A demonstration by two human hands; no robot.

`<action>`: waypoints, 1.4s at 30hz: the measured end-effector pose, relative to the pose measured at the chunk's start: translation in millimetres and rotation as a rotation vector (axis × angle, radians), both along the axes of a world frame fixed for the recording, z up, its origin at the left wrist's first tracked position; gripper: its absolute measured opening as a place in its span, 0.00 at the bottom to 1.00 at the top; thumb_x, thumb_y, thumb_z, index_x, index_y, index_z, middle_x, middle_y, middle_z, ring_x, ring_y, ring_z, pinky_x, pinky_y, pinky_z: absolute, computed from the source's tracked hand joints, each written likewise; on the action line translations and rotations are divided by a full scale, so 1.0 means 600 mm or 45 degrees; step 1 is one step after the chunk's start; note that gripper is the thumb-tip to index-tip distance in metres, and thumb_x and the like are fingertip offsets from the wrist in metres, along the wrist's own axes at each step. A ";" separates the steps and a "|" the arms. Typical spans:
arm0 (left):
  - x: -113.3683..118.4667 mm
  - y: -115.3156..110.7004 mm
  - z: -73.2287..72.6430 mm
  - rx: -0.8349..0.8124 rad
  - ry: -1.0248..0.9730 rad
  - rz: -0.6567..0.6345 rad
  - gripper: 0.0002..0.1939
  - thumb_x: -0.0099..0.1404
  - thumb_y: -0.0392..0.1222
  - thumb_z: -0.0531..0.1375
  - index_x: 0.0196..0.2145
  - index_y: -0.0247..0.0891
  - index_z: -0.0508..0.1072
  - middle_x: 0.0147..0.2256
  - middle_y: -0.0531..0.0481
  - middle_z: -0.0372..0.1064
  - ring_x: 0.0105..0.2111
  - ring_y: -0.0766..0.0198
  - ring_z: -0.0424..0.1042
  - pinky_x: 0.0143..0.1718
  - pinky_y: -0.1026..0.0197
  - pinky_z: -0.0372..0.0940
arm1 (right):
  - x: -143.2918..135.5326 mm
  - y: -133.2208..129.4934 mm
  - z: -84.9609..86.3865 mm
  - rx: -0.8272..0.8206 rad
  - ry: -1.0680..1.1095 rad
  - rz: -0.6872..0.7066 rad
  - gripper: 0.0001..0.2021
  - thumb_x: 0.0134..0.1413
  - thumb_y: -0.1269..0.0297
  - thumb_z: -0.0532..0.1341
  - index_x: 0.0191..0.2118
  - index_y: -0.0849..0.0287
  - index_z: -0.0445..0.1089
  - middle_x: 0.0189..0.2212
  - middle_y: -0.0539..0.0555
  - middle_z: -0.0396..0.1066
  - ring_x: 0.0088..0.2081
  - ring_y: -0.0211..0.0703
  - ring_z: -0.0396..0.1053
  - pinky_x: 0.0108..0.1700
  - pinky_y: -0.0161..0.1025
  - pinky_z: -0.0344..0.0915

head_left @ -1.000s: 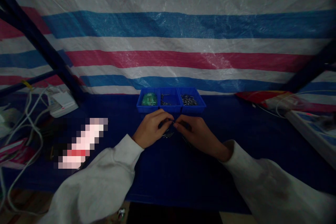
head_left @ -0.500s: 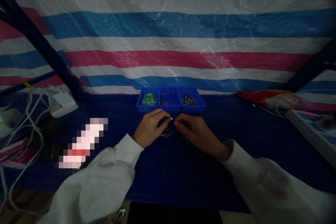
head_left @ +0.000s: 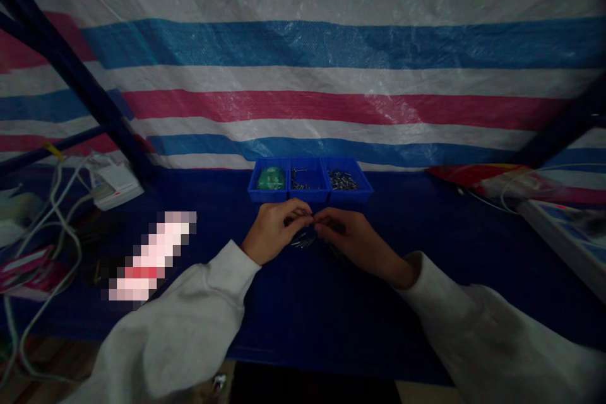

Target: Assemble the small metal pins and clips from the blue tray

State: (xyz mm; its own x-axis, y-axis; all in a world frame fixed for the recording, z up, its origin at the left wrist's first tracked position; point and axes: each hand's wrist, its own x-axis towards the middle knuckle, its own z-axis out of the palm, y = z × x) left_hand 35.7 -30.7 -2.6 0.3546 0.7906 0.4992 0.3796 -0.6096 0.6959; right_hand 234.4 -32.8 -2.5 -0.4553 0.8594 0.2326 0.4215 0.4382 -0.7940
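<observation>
My left hand [head_left: 277,230] is closed in a pinch, thumb against forefinger, on a small slim metal part. Half a second ago its round bright end showed; now the fingertips mostly hide it. My right hand [head_left: 348,233] is also pinched, its fingertips meeting those of the left over the table. Whatever lies between the right fingertips is too small to make out. Several thin metal pins [head_left: 303,240] lie on the blue table just below the hands. Behind the hands stand three blue bins [head_left: 307,197] in a row.
The left bin holds a green bundle [head_left: 271,178], the middle one a few thin metal parts, the right one a heap of small metal parts [head_left: 343,180]. White cables [head_left: 71,240] and a power strip [head_left: 116,183] lie left. A red packet [head_left: 454,173] lies right.
My left and right fingertips have come together, and the metal part's round end, visible before, is now covered. The view has shifted very slightly.
</observation>
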 end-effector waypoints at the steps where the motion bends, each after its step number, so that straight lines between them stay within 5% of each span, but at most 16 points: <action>1: 0.000 -0.001 0.001 0.011 0.009 0.010 0.04 0.66 0.40 0.62 0.37 0.38 0.75 0.32 0.52 0.77 0.32 0.65 0.77 0.35 0.64 0.70 | 0.001 0.001 0.000 -0.008 0.010 0.002 0.07 0.60 0.65 0.58 0.39 0.58 0.73 0.30 0.50 0.75 0.30 0.39 0.71 0.32 0.35 0.65; 8: -0.005 -0.002 0.013 0.224 0.186 0.021 0.05 0.66 0.40 0.63 0.33 0.38 0.76 0.31 0.52 0.73 0.32 0.66 0.72 0.36 0.63 0.66 | 0.003 0.001 0.003 0.029 0.040 -0.024 0.06 0.60 0.65 0.58 0.34 0.58 0.72 0.25 0.48 0.71 0.26 0.36 0.68 0.29 0.34 0.61; 16: -0.010 0.003 -0.003 0.274 0.426 -0.002 0.05 0.68 0.40 0.59 0.40 0.38 0.74 0.36 0.50 0.73 0.37 0.63 0.73 0.41 0.61 0.67 | 0.000 -0.007 0.008 0.088 0.024 -0.071 0.07 0.60 0.65 0.58 0.34 0.58 0.72 0.26 0.48 0.72 0.28 0.37 0.68 0.30 0.34 0.61; 21: -0.009 -0.002 -0.002 0.221 0.391 0.052 0.13 0.69 0.38 0.57 0.51 0.41 0.68 0.35 0.53 0.73 0.34 0.65 0.74 0.39 0.63 0.67 | -0.002 -0.007 0.009 0.075 0.058 -0.067 0.07 0.61 0.64 0.58 0.37 0.58 0.72 0.29 0.50 0.73 0.29 0.38 0.69 0.31 0.35 0.63; 25: -0.005 -0.005 0.008 0.209 0.295 0.083 0.09 0.69 0.36 0.56 0.46 0.39 0.70 0.34 0.53 0.73 0.32 0.67 0.73 0.36 0.65 0.65 | -0.002 -0.007 0.009 0.075 0.046 -0.068 0.08 0.62 0.62 0.57 0.38 0.58 0.72 0.28 0.49 0.73 0.28 0.38 0.69 0.31 0.35 0.62; 29: -0.001 -0.005 0.008 0.110 0.212 0.067 0.05 0.67 0.34 0.57 0.38 0.38 0.73 0.30 0.54 0.73 0.29 0.69 0.72 0.32 0.67 0.65 | -0.001 -0.004 0.006 0.077 0.020 -0.056 0.08 0.62 0.63 0.57 0.38 0.58 0.72 0.28 0.49 0.72 0.28 0.37 0.68 0.30 0.34 0.61; 35: 0.000 -0.001 0.005 -0.091 0.103 -0.021 0.13 0.59 0.36 0.65 0.43 0.37 0.74 0.35 0.51 0.78 0.33 0.65 0.77 0.33 0.67 0.69 | 0.001 -0.001 0.003 0.095 0.031 -0.062 0.07 0.62 0.63 0.57 0.39 0.57 0.72 0.29 0.49 0.74 0.29 0.38 0.70 0.31 0.34 0.62; 42: 0.001 0.005 0.002 -0.317 -0.050 -0.108 0.14 0.60 0.30 0.62 0.44 0.34 0.75 0.38 0.47 0.79 0.37 0.63 0.79 0.38 0.64 0.72 | -0.005 -0.012 0.011 0.241 -0.008 -0.088 0.05 0.61 0.63 0.61 0.38 0.57 0.72 0.29 0.48 0.74 0.29 0.37 0.71 0.31 0.33 0.63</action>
State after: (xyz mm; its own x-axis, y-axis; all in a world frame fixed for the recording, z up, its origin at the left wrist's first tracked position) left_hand 36.4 -27.8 -1.2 0.4091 0.8589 0.3080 0.3039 -0.4466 0.8416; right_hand 231.3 -40.2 4.4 -0.3990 0.8297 0.3905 0.4603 0.5495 -0.6972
